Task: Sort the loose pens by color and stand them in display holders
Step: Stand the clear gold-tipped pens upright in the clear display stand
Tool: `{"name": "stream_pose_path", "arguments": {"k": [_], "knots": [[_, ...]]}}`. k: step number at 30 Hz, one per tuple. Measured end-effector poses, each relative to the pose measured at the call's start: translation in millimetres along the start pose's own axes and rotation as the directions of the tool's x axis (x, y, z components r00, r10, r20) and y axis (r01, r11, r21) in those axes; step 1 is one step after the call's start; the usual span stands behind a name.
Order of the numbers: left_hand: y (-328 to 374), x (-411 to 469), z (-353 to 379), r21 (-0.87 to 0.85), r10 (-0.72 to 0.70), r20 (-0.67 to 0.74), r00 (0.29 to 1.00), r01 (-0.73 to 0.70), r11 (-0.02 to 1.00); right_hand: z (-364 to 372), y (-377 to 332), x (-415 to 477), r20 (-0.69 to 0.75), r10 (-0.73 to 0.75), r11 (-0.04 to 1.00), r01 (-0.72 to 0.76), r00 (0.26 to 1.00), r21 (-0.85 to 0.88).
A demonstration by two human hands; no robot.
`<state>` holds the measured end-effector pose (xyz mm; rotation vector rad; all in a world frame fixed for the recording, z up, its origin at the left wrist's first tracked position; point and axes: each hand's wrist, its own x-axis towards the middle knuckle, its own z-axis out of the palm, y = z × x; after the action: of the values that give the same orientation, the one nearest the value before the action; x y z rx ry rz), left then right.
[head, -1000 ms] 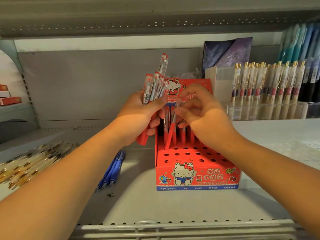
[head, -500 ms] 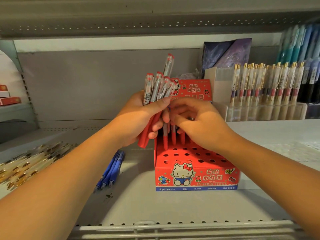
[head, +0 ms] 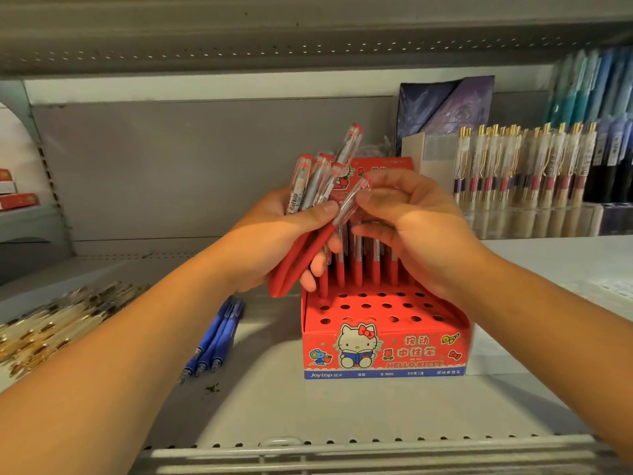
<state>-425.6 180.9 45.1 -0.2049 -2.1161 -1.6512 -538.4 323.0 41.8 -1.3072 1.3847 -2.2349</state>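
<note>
Our right hand [head: 421, 231] has lifted since a moment ago and pinches one red pen [head: 346, 207] beside the bundle [head: 308, 186] our left hand [head: 274, 245] grips. Below, the red holder [head: 383, 351] carries standing pens [head: 358, 269] in its back row.

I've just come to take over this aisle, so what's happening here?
A person is filling the red holder. The left hand grips a bunch of red pens, and the right hand pinches the top of one pen in that bunch. Standing pens occupy the holder's back row; the front holes are empty. Blue pens lie loose on the shelf beside it.
</note>
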Motion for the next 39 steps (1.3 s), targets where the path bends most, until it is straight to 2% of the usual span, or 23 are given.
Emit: {"name": "stream_pose_path", "arguments": {"k": [4, 7, 10, 14, 17, 23, 31, 35, 39], "knots": [[-1, 3, -2, -0.006, 0.005, -0.061, 0.998, -0.005, 1.0, 0, -6, 0, -0.058, -0.034, 0.992, 0.04, 0.998, 0.119], [-2, 4, -3, 0.006, 0.05, -0.077, 0.996, -0.049, 0.999, -2, -10, 1, -0.116, -0.061, 0.989, 0.076, 0.991, 0.13], [-2, 5, -4, 0.029, 0.081, -0.091, 0.993, -0.079, 0.996, -5, -9, 2, -0.17, -0.119, 0.992, 0.123, 0.978, 0.013], [-2, 3, -5, -0.003, 0.031, -0.067, 0.997, -0.031, 1.0, -7, -4, 4, -0.172, -0.232, 0.954, 0.189, 0.957, -0.233], [-2, 2, -4, -0.021, 0.001, -0.031, 1.0, -0.002, 1.0, -8, 1, 4, -0.123, -0.284, 0.913, 0.229, 0.951, -0.337], [-2, 3, -6, -0.032, -0.01, -0.016, 1.0, 0.009, 0.999, -10, 9, 3, 0.022, -0.28, 0.823, 0.251, 0.96, -0.509], [-3, 3, -7, -0.008, -0.005, 0.003, 1.0, 0.005, 1.0, -8, 18, 0, 0.225, -0.109, 0.723, 0.233, 0.968, -0.651], [-3, 3, -6, 0.024, -0.023, 0.011, 1.0, 0.023, 0.999, -5, 11, 0, 0.182, -0.15, 0.76, 0.231, 0.972, -0.608], [-3, 2, -5, 0.053, -0.024, 0.051, 0.998, 0.022, 0.998, -1, 0, 1, 0.012, -0.158, 0.933, 0.154, 0.987, -0.325]]}}
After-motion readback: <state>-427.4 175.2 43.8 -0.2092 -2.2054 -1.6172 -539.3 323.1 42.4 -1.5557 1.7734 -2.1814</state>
